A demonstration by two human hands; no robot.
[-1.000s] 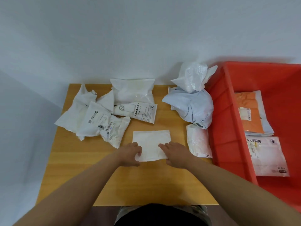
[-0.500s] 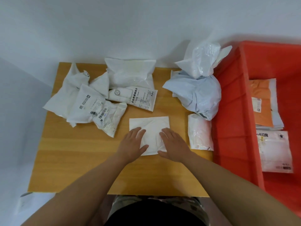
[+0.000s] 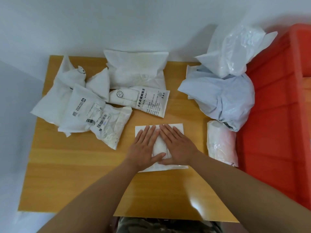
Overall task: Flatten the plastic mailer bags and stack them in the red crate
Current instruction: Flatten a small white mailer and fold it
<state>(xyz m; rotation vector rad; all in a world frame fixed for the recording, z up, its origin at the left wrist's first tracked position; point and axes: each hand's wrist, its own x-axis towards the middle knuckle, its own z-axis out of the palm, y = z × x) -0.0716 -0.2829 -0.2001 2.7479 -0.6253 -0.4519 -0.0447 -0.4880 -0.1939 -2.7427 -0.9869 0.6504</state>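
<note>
A small white mailer bag [image 3: 178, 130] lies flat on the wooden table [image 3: 67, 158] in front of me. My left hand [image 3: 145, 148] and my right hand [image 3: 176, 147] press on it side by side, palms down, fingers straight and pointing away from me. Only the left wall of the red crate [image 3: 276, 132] shows, along the right edge of the table; its inside is out of view. Several crumpled white mailer bags [image 3: 80, 105] lie at the back left.
A pale grey-blue bag [image 3: 225, 95] with a clear white bag [image 3: 235, 49] on top stands at the back right against the crate. A small pinkish white bag [image 3: 222, 145] lies beside the crate. A white wall runs behind the table.
Both hands slid forward from the bag's near edge onto its middle and came closer together, fingers now straight and flat. The camera tipped down and left, hiding the crate's inside.
</note>
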